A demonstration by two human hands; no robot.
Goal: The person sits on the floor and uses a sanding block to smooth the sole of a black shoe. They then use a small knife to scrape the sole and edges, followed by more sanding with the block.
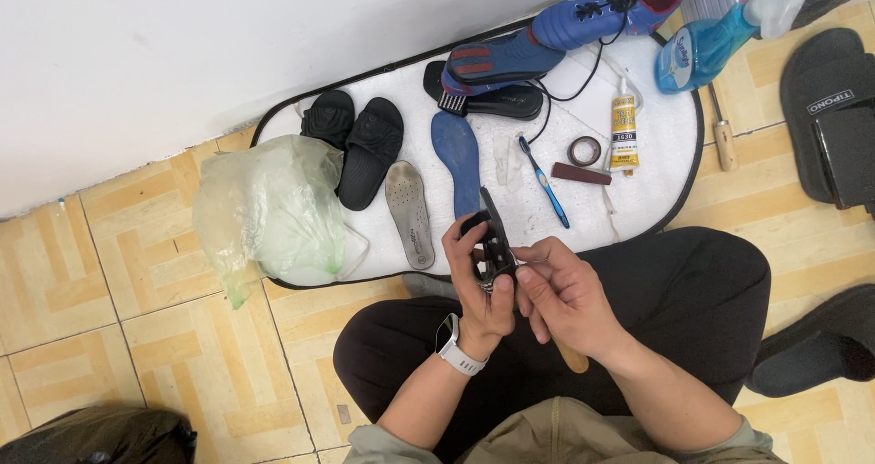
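My left hand (481, 282), with a white watch on its wrist, grips a black folding multi-tool (493, 238) whose tip points up toward the white mat (638, 200). My right hand (567, 298) pinches at the tool's middle from the right, and a wooden handle (574, 358) sticks out beneath this hand. Both hands hover over my lap, above crossed legs in dark trousers.
On the mat lie a blue insole (458, 159), a grey insole (409, 213), black sandals (358, 140), a blue shoe (606, 10), a blue toothbrush (545, 182), a glue tube (623, 134) and a tape roll (584, 150). A plastic bag (266, 211) sits left; a blue spray bottle (702, 46) and black slippers (831, 108) sit right.
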